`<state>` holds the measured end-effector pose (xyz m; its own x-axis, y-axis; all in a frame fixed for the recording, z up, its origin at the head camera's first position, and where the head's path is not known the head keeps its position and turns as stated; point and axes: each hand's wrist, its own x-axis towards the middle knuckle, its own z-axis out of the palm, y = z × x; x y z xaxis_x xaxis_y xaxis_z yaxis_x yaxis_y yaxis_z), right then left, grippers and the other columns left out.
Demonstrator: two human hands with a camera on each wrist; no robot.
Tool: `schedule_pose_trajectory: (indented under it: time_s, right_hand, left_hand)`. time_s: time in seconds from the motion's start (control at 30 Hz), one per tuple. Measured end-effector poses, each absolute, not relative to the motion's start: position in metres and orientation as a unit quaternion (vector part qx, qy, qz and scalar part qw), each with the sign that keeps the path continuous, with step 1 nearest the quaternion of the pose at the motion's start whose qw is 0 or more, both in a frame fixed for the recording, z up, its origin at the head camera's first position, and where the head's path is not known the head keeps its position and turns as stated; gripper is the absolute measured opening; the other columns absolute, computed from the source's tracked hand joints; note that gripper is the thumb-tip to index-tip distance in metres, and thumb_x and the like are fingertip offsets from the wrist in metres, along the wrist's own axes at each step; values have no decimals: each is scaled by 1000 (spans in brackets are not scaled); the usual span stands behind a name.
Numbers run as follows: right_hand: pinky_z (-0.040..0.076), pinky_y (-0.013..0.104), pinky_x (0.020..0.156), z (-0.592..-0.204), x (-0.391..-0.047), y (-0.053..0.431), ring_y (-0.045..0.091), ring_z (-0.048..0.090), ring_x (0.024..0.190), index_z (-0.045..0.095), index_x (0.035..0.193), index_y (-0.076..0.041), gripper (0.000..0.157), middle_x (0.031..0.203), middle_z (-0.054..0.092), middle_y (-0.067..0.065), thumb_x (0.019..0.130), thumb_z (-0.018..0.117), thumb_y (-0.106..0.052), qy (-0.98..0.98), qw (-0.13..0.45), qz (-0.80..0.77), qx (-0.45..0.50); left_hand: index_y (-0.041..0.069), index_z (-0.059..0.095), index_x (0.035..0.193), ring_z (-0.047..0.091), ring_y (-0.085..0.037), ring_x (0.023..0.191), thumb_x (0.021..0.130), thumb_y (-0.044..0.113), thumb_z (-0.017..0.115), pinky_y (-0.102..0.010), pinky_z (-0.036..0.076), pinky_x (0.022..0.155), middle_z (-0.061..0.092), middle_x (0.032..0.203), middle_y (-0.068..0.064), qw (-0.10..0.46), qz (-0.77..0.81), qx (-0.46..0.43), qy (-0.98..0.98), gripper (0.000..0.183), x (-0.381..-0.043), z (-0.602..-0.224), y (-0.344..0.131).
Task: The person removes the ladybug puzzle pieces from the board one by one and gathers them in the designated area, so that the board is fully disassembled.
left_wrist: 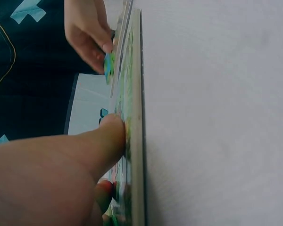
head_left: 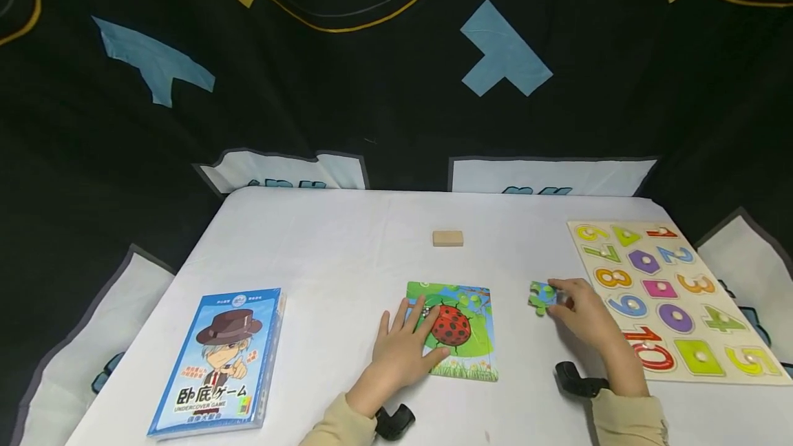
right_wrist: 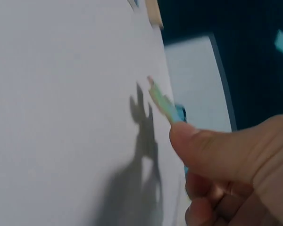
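My left hand [head_left: 399, 349] lies with spread fingers over the left part of a square ladybug picture board [head_left: 473, 363] on the table. In the left wrist view, the thumb [left_wrist: 111, 136] rests on the face of that board [left_wrist: 137, 122], which is seen edge-on. To the right of the board, my right hand [head_left: 585, 312] pinches a small green and blue jigsaw piece [head_left: 540, 296] between thumb and fingers. The right wrist view has the piece [right_wrist: 162, 101] tilted above the white surface, its shadow beside it. Part of the piece is hidden by the fingertips.
A wooden number puzzle board [head_left: 659, 315] lies at the right, close to my right hand. A small wooden block [head_left: 448, 239] sits toward the back. At the left is a blue game box [head_left: 217, 363]. The table [head_left: 347, 239] has a white cover, with a black curtain [head_left: 384, 102] behind.
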<state>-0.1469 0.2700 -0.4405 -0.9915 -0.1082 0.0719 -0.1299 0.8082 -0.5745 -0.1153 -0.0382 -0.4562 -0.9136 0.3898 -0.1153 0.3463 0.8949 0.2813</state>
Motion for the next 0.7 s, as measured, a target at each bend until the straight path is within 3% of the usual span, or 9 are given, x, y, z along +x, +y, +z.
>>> schedule_pose_trajectory:
  time_s: [0.17,0.43,0.7]
  right_hand:
    - [40,40,63,-437,-142,291,30,45,79,44,123,12,46,107,41,28,81,59,0,-960,-5,279,13]
    - [42,52,72,-441,-143,294,37,47,84,43,123,14,45,111,38,34,81,56,5,-965,-11,261,10]
    - [42,42,66,-439,-143,290,32,46,82,39,128,10,49,115,37,31,83,58,1,-960,-7,279,3]
  left_hand:
    - [24,24,145,6,-29,136,87,59,41,-54,7,104,13,150,-6,88,132,187,969,70,-115,-456,-40]
    - [23,25,145,6,-29,136,87,59,41,-55,7,104,13,150,-6,86,132,188,969,70,-116,-457,-41]
    - [23,25,144,6,-29,136,87,59,42,-55,7,104,14,150,-6,82,132,191,969,69,-115,-459,-39]
